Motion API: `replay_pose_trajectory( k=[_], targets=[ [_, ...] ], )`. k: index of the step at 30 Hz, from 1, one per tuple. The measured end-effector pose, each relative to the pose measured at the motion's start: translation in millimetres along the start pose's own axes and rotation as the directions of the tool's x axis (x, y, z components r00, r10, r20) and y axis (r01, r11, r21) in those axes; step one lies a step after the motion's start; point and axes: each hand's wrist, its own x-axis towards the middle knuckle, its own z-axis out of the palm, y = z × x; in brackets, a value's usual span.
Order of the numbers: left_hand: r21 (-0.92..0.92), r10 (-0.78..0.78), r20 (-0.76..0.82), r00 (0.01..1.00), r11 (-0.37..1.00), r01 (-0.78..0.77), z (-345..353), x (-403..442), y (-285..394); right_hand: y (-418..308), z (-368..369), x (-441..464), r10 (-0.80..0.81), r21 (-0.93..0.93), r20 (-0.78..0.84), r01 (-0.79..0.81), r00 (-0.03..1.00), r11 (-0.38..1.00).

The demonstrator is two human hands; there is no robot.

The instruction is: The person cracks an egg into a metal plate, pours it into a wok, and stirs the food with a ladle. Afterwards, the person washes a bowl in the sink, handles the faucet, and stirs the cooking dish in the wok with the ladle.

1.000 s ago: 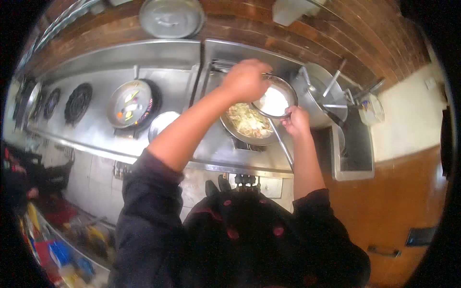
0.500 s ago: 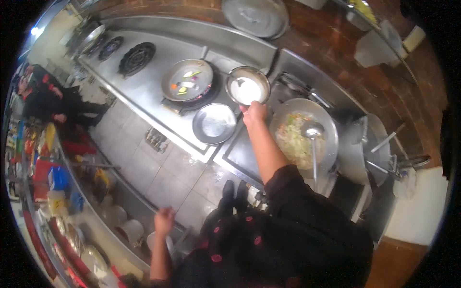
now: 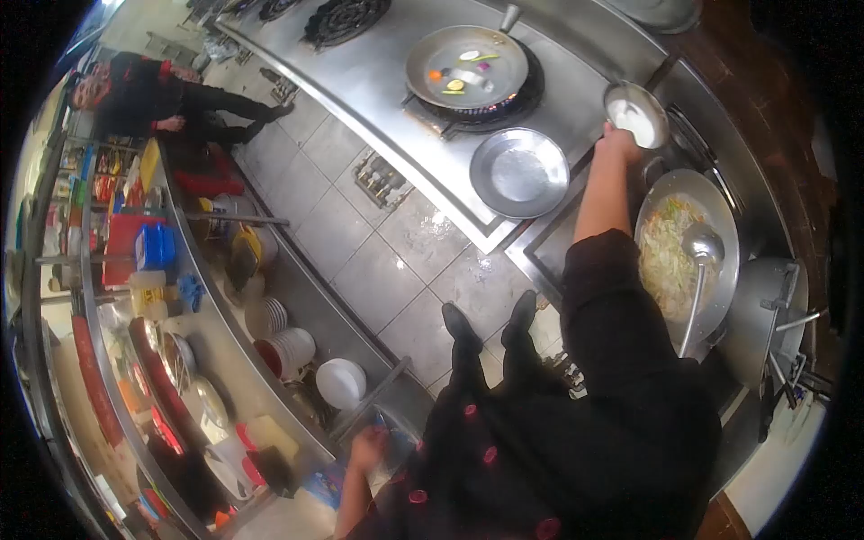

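My right hand (image 3: 619,144) reaches out over the stove and grips the near rim of a small metal bowl (image 3: 661,135) holding something white. A spoon or ladle end seems to rest in the white contents. Beside it on the steel top are a shallow metal pan (image 3: 519,173) with nothing visible in it and a frying pan (image 3: 436,49) with a few colourful vegetable pieces. Nearer my right arm, a wok (image 3: 720,202) holds shredded vegetables and a ladle (image 3: 702,243). My left hand (image 3: 367,448) hangs low by the shelf counter, fingers curled, with nothing visible in it.
On the left, a steel counter (image 3: 216,346) has shelves with stacked white bowls (image 3: 292,349) and a blue container (image 3: 155,247). Another person (image 3: 135,99) stands beyond it. A large pot (image 3: 765,297) sits at the right, and floor tiles (image 3: 382,288) run between.
The view has swung left, so the stove shifts right and more of the shelves shows. My right hand stays on the bowl. My left hand is lower in view, by the counter.
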Motion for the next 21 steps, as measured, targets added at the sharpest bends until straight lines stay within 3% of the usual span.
replay_pose_trajectory(
  k=[1,2,5,6,7,8,9,10,11,12,13,14,16,19,21],
  targets=[
    [0.055,0.025,0.010,1.000,0.998,-0.025,-8,14,-24,11,-12,28,-0.115,-0.630,0.212,0.226,0.970,0.743],
    [0.098,0.057,0.014,0.998,0.993,-0.058,-12,22,-41,21,-24,55,-0.224,-0.890,0.411,0.442,0.884,0.111],
    [0.063,0.003,0.010,1.000,0.998,-0.003,-39,17,11,4,-38,23,-0.150,-0.925,0.381,0.377,0.912,-0.053],
    [-0.047,-0.010,-0.001,1.000,0.999,0.010,-39,23,11,9,-49,13,-0.083,-0.817,0.240,0.248,0.967,0.521],
    [-0.160,-0.021,-0.023,1.000,0.987,0.017,-42,32,10,18,-60,-11,0.103,-0.438,0.146,-0.030,0.984,0.898],
    [-0.058,0.058,-0.050,0.997,0.996,-0.061,-50,35,14,2,-74,-81,0.074,-0.650,0.248,0.109,0.966,0.752],
    [0.053,0.128,-0.069,0.989,0.991,-0.124,-58,39,22,15,-94,-65,0.001,-0.804,0.462,0.419,0.887,0.422],
    [0.041,0.127,-0.081,0.989,0.991,-0.124,-67,42,33,29,-114,-49,-0.072,-0.758,0.650,0.652,0.757,0.008],
    [0.029,0.125,-0.080,0.989,0.992,-0.123,-74,42,38,38,-135,-50,0.049,-0.781,0.621,0.614,0.782,0.113],
    [0.055,0.213,-0.105,0.971,0.976,-0.209,-78,58,29,30,-133,-93,0.076,-0.818,0.570,0.573,0.818,-0.044],
    [0.088,0.307,-0.121,0.944,0.951,-0.298,-80,75,21,38,-135,-86,0.139,-0.860,0.507,0.511,0.850,0.013],
    [0.075,0.296,-0.127,0.947,0.954,-0.289,-85,79,22,47,-141,-69,0.201,-0.902,0.431,0.428,0.880,0.061],
    [0.065,0.295,-0.117,0.948,0.955,-0.289,-95,87,28,50,-147,-46,0.343,-0.905,0.423,0.367,0.839,0.217],
    [0.038,0.299,-0.115,0.947,0.954,-0.297,-103,90,24,35,-166,-54,0.241,-0.790,0.520,0.355,0.819,0.500],
    [0.029,0.362,-0.096,0.927,0.932,-0.361,-107,98,12,24,-179,-65,0.146,-0.709,0.559,0.380,0.816,0.594]
  ],
)
